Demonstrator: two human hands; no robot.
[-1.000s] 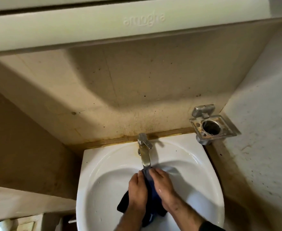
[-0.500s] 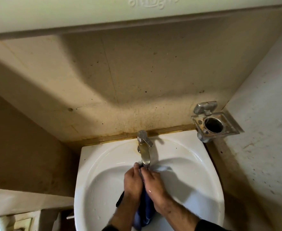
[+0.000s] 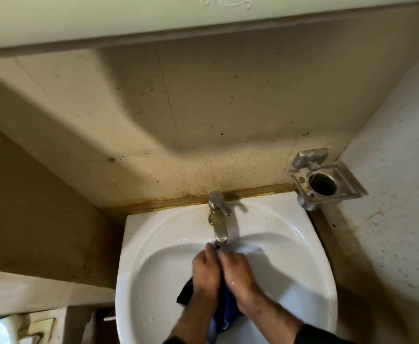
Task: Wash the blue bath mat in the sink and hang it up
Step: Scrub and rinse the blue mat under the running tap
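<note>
A white sink [image 3: 290, 244] stood against a stained, yellowish wall [image 3: 203, 120]. Inside the bowl was the blue bath mat [image 3: 224, 316], all bunched up. It lay in the middle of the bowl, just under the end of the tap [image 3: 219, 223]. A dark corner of the mat stuck out to the left of the left wrist, and a blue part hung down between the two wrists. A pale bit of cloth showed just to the right of the tap's end, past the right hand.

The left hand [image 3: 207, 271] and the right hand [image 3: 237, 271] were side by side in the bowl, touching each other. Both were on top of the mat. The fingers [image 3: 209, 252] of the left hand were curled down around the cloth, gripping it. The fingers of the right hand were curled too and held the cloth tight against the left hand. The fingertips of both hands were close to the tap's end. Dark sleeves showed at the bottom edge.

The tap was silver with a short handle on top, pointing to the right. I could not tell if water was running.

On the wall to the right of the sink was a metal holder [image 3: 323, 181] with a round hole in it. The hole looked dark inside.

A pale green cabinet [image 3: 153, 18] hung above the wall.
</note>
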